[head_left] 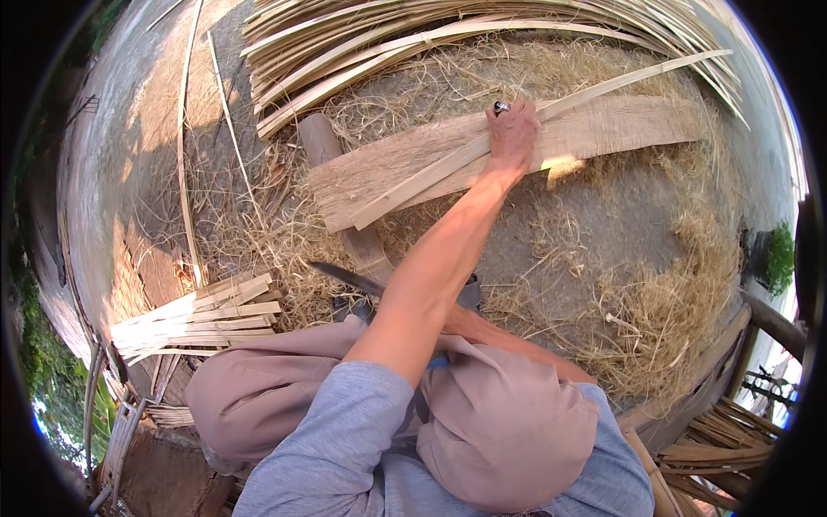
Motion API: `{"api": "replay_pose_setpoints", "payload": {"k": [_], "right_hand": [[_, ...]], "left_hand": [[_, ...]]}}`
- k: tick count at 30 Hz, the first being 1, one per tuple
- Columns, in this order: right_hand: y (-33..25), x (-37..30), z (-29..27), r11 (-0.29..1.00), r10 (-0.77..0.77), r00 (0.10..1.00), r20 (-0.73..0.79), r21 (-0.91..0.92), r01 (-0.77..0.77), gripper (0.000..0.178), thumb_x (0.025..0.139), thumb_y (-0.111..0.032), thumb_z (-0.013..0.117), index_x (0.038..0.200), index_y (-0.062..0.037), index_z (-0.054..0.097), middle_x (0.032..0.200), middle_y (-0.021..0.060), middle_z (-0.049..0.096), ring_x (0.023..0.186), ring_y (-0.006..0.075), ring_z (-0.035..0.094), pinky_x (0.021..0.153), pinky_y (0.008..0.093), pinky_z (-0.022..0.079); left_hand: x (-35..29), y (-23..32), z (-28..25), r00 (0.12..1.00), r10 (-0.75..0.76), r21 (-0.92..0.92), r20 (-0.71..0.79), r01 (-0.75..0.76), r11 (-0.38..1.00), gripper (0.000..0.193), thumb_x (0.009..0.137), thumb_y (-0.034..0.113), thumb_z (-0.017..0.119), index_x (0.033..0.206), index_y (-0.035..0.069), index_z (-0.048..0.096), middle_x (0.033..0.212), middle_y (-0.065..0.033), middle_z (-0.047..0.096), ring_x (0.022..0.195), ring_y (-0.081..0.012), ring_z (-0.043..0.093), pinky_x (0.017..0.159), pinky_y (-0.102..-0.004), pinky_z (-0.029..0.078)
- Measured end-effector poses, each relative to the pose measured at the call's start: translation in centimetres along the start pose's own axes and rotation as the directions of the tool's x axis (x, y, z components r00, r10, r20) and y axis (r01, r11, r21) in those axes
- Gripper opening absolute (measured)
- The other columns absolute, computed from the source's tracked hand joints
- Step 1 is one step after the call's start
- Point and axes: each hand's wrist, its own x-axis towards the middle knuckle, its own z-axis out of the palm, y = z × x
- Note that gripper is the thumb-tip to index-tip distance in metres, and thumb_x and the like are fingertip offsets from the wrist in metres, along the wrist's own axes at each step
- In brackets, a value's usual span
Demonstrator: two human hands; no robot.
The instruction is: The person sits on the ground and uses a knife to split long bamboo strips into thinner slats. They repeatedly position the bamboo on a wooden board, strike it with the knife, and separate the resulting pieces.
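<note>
My left hand [512, 133] is closed around the middle of a long pale bamboo strip [422, 179]. The strip lies slantwise over a wide, flat wooden board [620, 129]. Under the board's left end runs a round wooden piece [319, 140]. Low down, my right forearm crosses beneath the left one, and my right hand [461, 321] is mostly hidden behind it. From there the dark blade of a knife [345, 277] sticks out to the left; its handle is out of sight. The hidden right hand appears to hold it.
A large bundle of long bamboo strips [345, 60] lies at the far side. Shorter split pieces [202, 317] are stacked at the left by my knee. Curly shavings [646, 319] litter the ground. Long thin strips [183, 155] lie at the left; more slats [719, 448] sit at the lower right.
</note>
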Motion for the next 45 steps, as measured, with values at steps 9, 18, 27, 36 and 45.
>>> {"api": "replay_pose_setpoints", "payload": {"k": [9,18,27,36,45], "right_hand": [[2.6,3.2,-5.8,0.918,0.370,0.909,0.191,0.078,-0.390,0.048,0.091,-0.019,0.073,0.132,0.0006,0.057,0.144,0.0254,0.055,0.136,0.0354,0.052,0.108,0.0472,0.044],[-0.6,-0.3,-1.6,0.993,0.110,0.892,0.438,-0.022,-0.112,0.047,0.088,-0.016,0.076,0.128,0.0022,0.059,0.142,0.0264,0.057,0.138,0.0316,0.052,0.109,0.0469,0.043],[2.1,0.3,-1.3,0.977,-0.029,0.996,-0.083,-0.215,0.011,0.037,0.089,-0.020,0.075,0.116,0.0031,0.065,0.118,0.0196,0.071,0.113,0.0287,0.069,0.094,0.0453,0.054],[-0.2,0.9,2.3,0.972,0.038,0.979,-0.201,-0.218,-0.082,0.038,0.089,-0.022,0.076,0.115,0.0027,0.064,0.116,0.0188,0.070,0.110,0.0297,0.067,0.093,0.0467,0.052],[0.1,-0.4,1.0,0.980,-0.190,0.968,0.166,-0.032,0.198,0.028,0.093,-0.019,0.073,0.107,0.0047,0.066,0.106,0.0175,0.071,0.100,0.0284,0.068,0.087,0.0459,0.054]], "left_hand": [[-0.6,-0.8,-0.5,0.999,-0.034,-0.096,0.004,0.034,0.995,0.009,0.099,0.015,0.058,0.099,0.005,0.059,0.101,-0.0135,0.065,0.104,-0.0361,0.063,0.105,-0.0581,0.032],[0.1,-1.4,-0.1,1.000,0.023,-0.038,0.013,-0.023,0.999,0.018,0.097,0.020,0.066,0.105,0.004,0.061,0.102,-0.0130,0.065,0.102,-0.0300,0.061,0.098,-0.0547,0.033],[-0.1,-1.4,0.2,0.999,0.033,-0.093,0.007,-0.032,0.995,0.023,0.094,0.023,0.069,0.104,0.004,0.061,0.099,-0.0135,0.066,0.098,-0.0295,0.059,0.093,-0.0496,0.031],[-0.1,-2.5,0.3,1.000,0.019,-0.122,0.009,-0.018,0.992,0.020,0.095,0.023,0.068,0.099,0.006,0.058,0.093,-0.0113,0.065,0.096,-0.0268,0.059,0.091,-0.0480,0.031],[-0.6,-2.3,0.3,0.999,-0.003,-0.119,0.040,0.008,0.993,0.025,0.097,0.027,0.069,0.110,0.006,0.063,0.098,-0.0105,0.068,0.103,-0.0271,0.061,0.102,-0.0553,0.030]]}}
